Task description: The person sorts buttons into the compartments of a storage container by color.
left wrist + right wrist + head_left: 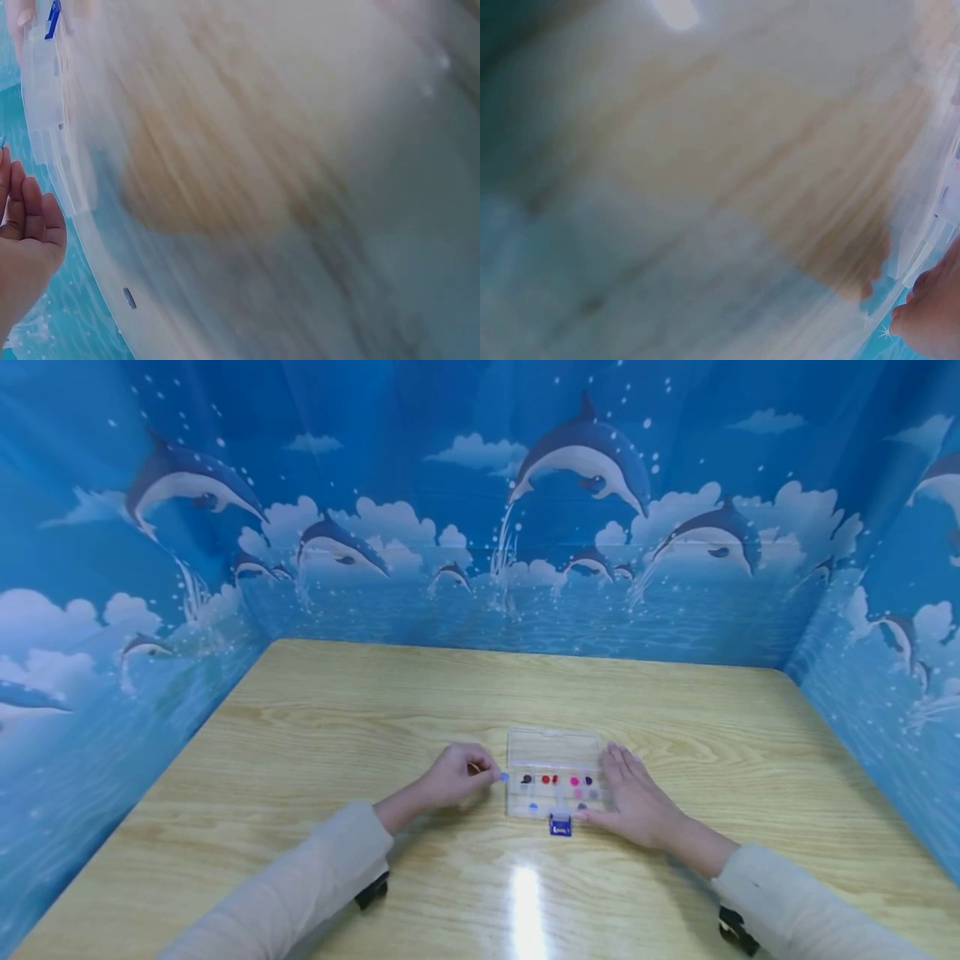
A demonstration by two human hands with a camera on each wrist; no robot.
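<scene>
A clear plastic compartment box (517, 802) lies on the table with its transparent lid (553, 748) raised or folded back on the far side. Small round pieces in black, red (546, 779), pink (574, 782) and blue (533, 807) sit in its compartments. At the box's left edge my left hand (459, 774) pinches a small blue piece (505, 777) between thumb and fingertips. My right hand (637, 802) rests along the box's right side, fingers extended and thumb at the front corner. Both wrist views catch only part of the hands, and the box's right edge is partly hidden.
A dark blue tag or clasp (560, 825) is at the box's front edge. The wood-grain table (360, 710) extends around the box, with a bright light reflection near its front. Blue dolphin-print cloth (450, 602) stands along the back and sides.
</scene>
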